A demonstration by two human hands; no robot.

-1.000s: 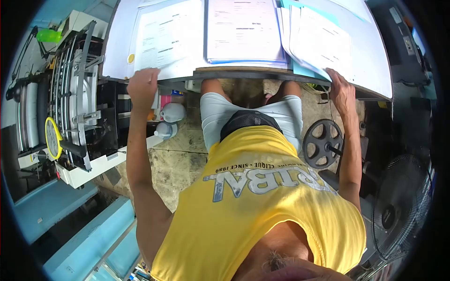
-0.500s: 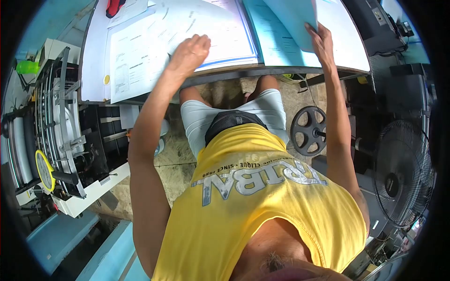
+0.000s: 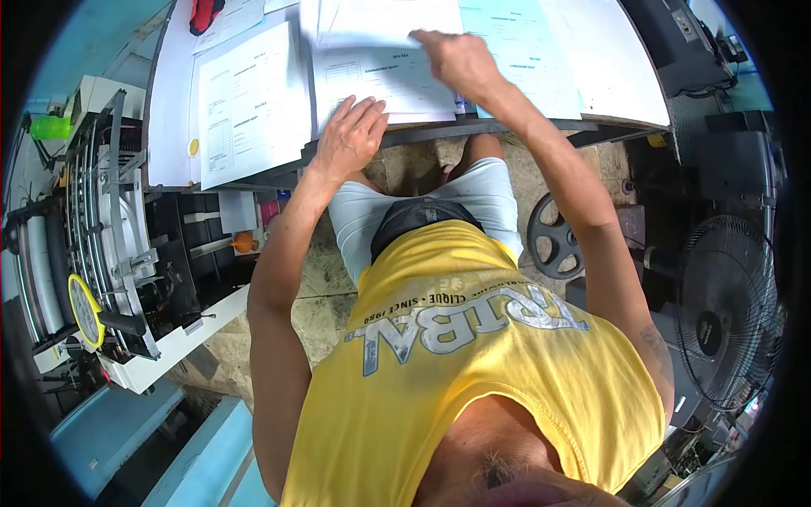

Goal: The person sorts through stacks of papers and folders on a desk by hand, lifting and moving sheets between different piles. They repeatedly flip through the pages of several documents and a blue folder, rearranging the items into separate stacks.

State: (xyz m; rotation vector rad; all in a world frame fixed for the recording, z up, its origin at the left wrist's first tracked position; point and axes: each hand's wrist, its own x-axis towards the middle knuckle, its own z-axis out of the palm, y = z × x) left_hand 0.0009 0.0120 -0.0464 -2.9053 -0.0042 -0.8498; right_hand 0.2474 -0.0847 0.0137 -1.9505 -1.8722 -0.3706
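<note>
My left hand (image 3: pixel 351 135) lies with its fingers stretched over the near left corner of a white printed form (image 3: pixel 363 84) in the middle of the table. Above the same pile, my right hand (image 3: pixel 463 68) has its fingers closed on the near edge of a white printed sheet (image 3: pixel 380 21), which is blurred by motion. To the left rests a pile of white printed forms (image 3: pixel 253 110). Light blue printed sheets (image 3: pixel 524 68) lie to the right, partly behind my right forearm.
The white table (image 3: pixel 621 76) has a dark front edge close to my legs. A red and black object (image 3: pixel 205 14) sits at its far left. A black fan (image 3: pixel 718 317) stands to the right, and a machine with metal rods (image 3: pixel 110 220) to the left.
My right hand has left the lifted blue sheet and moved left over the middle pile. My left hand has come down to the front edge. The raised white sheet now lies flat on the left pile.
</note>
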